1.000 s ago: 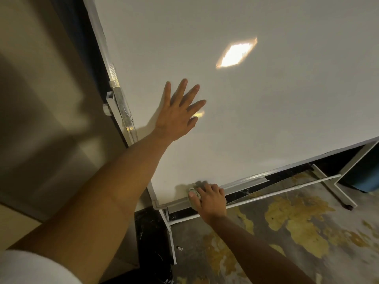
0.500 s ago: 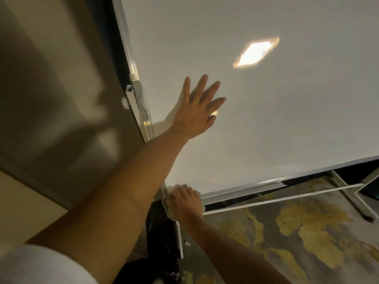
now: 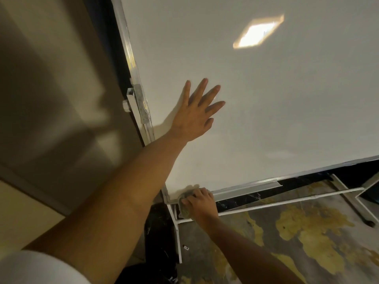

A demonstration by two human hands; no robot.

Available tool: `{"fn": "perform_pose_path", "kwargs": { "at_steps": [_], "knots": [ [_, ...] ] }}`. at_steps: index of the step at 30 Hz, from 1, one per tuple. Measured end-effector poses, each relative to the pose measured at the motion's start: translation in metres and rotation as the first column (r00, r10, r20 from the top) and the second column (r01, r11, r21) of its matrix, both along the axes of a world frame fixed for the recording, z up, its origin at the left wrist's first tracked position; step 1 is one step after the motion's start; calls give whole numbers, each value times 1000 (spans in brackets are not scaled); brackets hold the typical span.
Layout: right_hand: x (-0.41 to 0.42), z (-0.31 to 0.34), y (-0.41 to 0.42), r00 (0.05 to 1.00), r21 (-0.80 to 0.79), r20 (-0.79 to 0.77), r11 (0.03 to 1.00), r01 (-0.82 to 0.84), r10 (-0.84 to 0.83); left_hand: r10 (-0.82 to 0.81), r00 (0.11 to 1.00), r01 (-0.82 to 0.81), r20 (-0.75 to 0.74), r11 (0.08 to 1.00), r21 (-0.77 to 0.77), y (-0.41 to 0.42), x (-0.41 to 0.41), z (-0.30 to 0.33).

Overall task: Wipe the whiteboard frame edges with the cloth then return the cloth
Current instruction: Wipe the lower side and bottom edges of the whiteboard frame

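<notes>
The person leans over a large white whiteboard (image 3: 266,109) with a glossy face that throws back a bright diamond of ceiling light (image 3: 258,31). The left hand (image 3: 196,115) lies flat on the board face with the fingers spread wide and holding nothing, a short way in from the silver metal frame edge on the left side (image 3: 131,64), where a small metal bracket with a white knob (image 3: 131,101) sticks out. Down at the lower left corner of the frame, the right hand (image 3: 200,202) is curled shut around a small crumpled grey-green cloth (image 3: 185,208), pressing it against the bottom frame strip (image 3: 246,186) right where that strip meets the corner. The cloth shows only at the thumb side of the fist; the rest of it is covered by the fingers. From the fist the bottom strip runs on to the right with nothing lying on it, rising out of view at the picture's edge. Beneath it a thin white tubular stand (image 3: 287,200) crosses under the board, one leg dropping close beside the right wrist and another bar angling off to the far right. The floor (image 3: 307,232) below is dark grey with mustard-yellow patches and lies open on the right side. On the left a plain beige wall (image 3: 51,99) stands close to the board's side edge, leaving only a narrow dark gap there. A white sleeve (image 3: 34,267) shows on the left upper arm.
</notes>
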State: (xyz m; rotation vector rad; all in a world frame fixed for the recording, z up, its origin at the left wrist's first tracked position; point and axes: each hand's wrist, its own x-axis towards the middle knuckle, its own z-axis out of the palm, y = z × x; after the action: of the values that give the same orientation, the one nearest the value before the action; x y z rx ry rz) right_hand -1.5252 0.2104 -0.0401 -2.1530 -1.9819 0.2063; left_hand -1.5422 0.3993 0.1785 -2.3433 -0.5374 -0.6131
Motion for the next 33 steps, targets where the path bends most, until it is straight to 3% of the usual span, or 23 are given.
{"fn": "perform_pose_path", "kwargs": {
  "at_steps": [14,21,26,33],
  "knots": [
    [117,4,-28,994,-29,86,997,72,-70,-12,1000,12,20,1000,-16,8,7,-4],
    [175,15,-38,961,8,-7,961,277,-277,-27,999,27,43,1000,-1,9,5,-8],
    [226,24,-55,940,-86,227,956,280,-255,-12,999,12,32,1000,-4,4,5,-9],
    [264,28,-59,908,-124,262,922,367,-326,38,999,-38,4,999,15,-4,6,-6]
  ]
}}
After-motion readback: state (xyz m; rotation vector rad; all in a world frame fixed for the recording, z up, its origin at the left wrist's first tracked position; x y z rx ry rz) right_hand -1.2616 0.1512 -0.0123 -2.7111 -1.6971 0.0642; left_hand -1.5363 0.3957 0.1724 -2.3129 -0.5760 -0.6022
